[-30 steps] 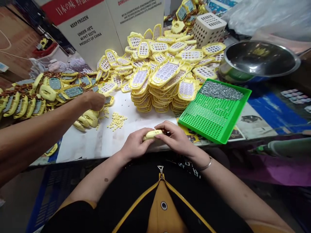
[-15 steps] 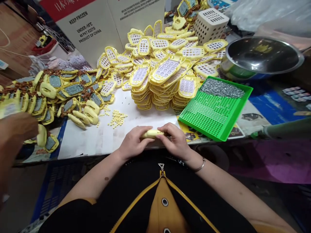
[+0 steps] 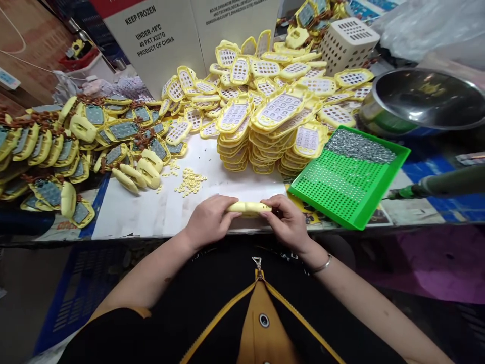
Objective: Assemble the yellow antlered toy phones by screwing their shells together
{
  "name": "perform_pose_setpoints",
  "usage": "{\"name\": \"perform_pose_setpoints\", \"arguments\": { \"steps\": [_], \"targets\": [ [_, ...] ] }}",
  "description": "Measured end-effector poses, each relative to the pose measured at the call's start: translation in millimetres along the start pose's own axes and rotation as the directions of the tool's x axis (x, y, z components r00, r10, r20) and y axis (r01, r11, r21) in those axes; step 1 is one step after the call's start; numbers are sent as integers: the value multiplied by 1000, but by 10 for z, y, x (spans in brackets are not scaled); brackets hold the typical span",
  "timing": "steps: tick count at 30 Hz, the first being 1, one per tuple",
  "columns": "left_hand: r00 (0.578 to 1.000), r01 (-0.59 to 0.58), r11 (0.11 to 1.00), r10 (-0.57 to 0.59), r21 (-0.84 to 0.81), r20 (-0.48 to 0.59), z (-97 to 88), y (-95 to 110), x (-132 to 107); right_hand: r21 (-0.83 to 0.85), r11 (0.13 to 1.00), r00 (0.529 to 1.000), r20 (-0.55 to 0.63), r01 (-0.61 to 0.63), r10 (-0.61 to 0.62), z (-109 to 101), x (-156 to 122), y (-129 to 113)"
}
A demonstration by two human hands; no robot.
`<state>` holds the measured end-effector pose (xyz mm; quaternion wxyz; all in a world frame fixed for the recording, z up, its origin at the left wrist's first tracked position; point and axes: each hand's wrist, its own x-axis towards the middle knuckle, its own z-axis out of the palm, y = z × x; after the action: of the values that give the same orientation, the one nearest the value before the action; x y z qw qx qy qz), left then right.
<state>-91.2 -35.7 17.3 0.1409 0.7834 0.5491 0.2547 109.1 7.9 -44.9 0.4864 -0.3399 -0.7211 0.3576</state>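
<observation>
Near the table's front edge I hold a yellow plastic toy phone casing (image 3: pixel 249 207) edge-on. My left hand (image 3: pixel 212 222) pinches its left end between thumb and fingers. At the other end, my right hand (image 3: pixel 288 222) grips it the same way, close to small dark holes in the casing. Just beyond my hands stand stacked yellow casing halves (image 3: pixel 269 136) with white button pads in them. Small yellow rings or discs (image 3: pixel 190 182) lie loose on the white sheet (image 3: pixel 159 217) left of my hands.
A green perforated tray (image 3: pixel 341 187) with many screws (image 3: pixel 359 144) lies at the right, below a steel bowl (image 3: pixel 424 101). A green-tipped tool (image 3: pixel 428 186) juts in from the right. Casings with grey parts and brown wires (image 3: pixel 49 151) are heaped left. A white printed box (image 3: pixel 155 45) stands behind.
The other person's hand at the far left has left the view. My hands have moved slightly apart, showing more of the casing. The view has shifted a little.
</observation>
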Motion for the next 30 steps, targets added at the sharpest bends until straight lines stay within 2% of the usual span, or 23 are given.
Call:
{"name": "perform_pose_setpoints", "arguments": {
  "steps": [2,4,5,6,7,8,9,10,11,12,13,14,15,16,17,18,19,21,23,26,30],
  "targets": [
    [983,15,996,-32,93,178,-63,80,134,-26,999,999,18,41,-41,19,6,-29],
    [948,94,990,-122,109,293,-102,144,269,-103,988,993,15,118,-117,-29,18,-82],
    [931,162,984,-176,72,318,-113,159,324,-170,972,985,-22,164,-171,-98,28,-116],
    [916,238,971,-220,-12,335,-117,159,367,-256,945,965,-106,205,-239,-203,40,-153],
    [901,317,937,-250,-146,354,-114,147,397,-360,902,914,-232,236,-332,-345,53,-193],
    [881,400,862,-267,-313,390,-102,127,416,-473,844,809,-374,253,-452,-521,65,-233],
    [855,481,733,-272,-480,441,-80,104,426,-573,783,657,-497,242,-567,-722,72,-273],
    [823,554,562,-259,-614,505,-48,85,432,-654,722,494,-563,224,-663,-937,73,-311],
    [788,613,374,-230,-696,570,-7,74,435,-698,686,374,-591,206,-714,-1154,67,-346],
    [754,657,202,-203,-726,625,44,75,439,-677,711,374,-620,189,-690,-1358,54,-377],
    [723,685,64,-188,-726,665,101,87,445,-589,789,462,-659,175,-594,-1538,35,-405],
    [699,696,-42,-187,-716,690,162,109,456,-437,889,612,-669,135,-422,-1684,16,-430],
    [679,698,-122,-198,-705,707,224,137,472,-248,967,762,-615,56,-202,-1791,0,-453],
    [662,694,-183,-218,-696,717,282,169,491,-65,997,859,-512,-37,-2,-1857,-6,-473],
    [648,684,-232,-242,-692,722,333,202,515,83,990,904,-406,-111,136,-1883,1,-490],
    [638,671,-272,-262,-690,724,377,233,541,183,972,918,-338,-150,206,-1875,26,-505],
    [632,658,-306,-271,-688,726,413,263,568,236,961,916,-335,-147,222,-1839,68,-515],
    [622,641,-347,-287,-684,729,460,313,621,255,965,890,-424,-62,169,-1711,200,-507],
    [603,637,-359,-321,-682,731,485,351,666,232,973,880,-463,9,102,-1558,363,-441],
    [575,640,-361,-360,-679,734,507,378,709,172,982,898,-439,77,7,-1361,573,-231],
    [586,635,-379,-331,-673,740,530,354,719,50,997,942,-333,56,-36,-1200,715,63]
  ]
}}
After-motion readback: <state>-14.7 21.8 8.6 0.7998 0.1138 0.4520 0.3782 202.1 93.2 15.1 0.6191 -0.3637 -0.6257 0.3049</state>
